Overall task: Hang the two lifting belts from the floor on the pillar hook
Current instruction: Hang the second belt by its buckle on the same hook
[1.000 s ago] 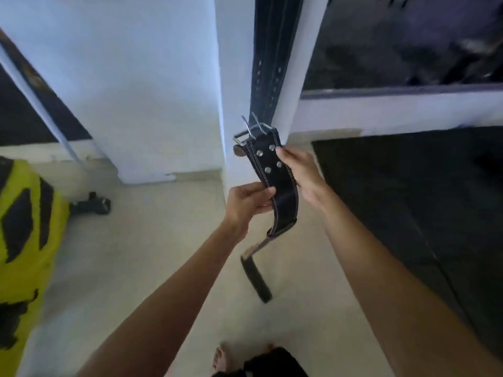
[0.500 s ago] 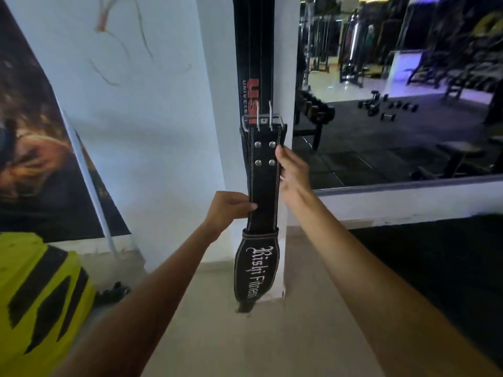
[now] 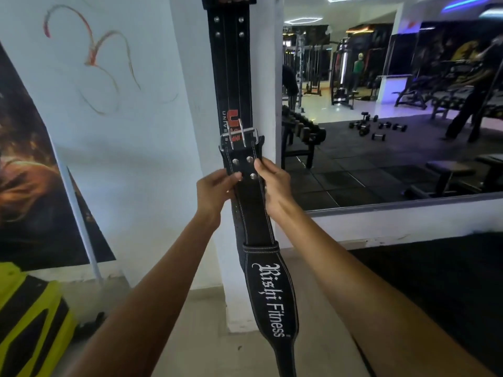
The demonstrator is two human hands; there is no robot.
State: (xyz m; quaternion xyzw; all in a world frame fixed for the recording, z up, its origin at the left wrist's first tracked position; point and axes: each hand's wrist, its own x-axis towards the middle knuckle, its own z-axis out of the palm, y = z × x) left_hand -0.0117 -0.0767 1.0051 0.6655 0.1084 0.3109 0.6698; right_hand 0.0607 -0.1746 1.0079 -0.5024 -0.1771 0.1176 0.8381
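Observation:
A black lifting belt with red lettering (image 3: 231,63) hangs flat down the front of the white pillar (image 3: 265,77); its top and the hook are cut off by the frame's upper edge. In front of it I hold a second black belt marked "Rishi Fitness" (image 3: 268,295) upright, its steel buckle (image 3: 239,137) at the top and its tail dangling toward the floor. My left hand (image 3: 215,191) pinches the belt's left edge just below the buckle. My right hand (image 3: 272,183) grips the right edge at the same height.
A white wall (image 3: 122,131) with a dark poster (image 3: 30,172) lies left of the pillar. A large mirror (image 3: 394,118) on the right reflects dumbbells and gym machines. A yellow and black object (image 3: 27,322) stands at the lower left on the pale floor (image 3: 204,349).
The view has tilted upward and closer to the pillar. Both hands have lifted the second belt higher against the hanging one, and my left hand has slid up to just under the buckle.

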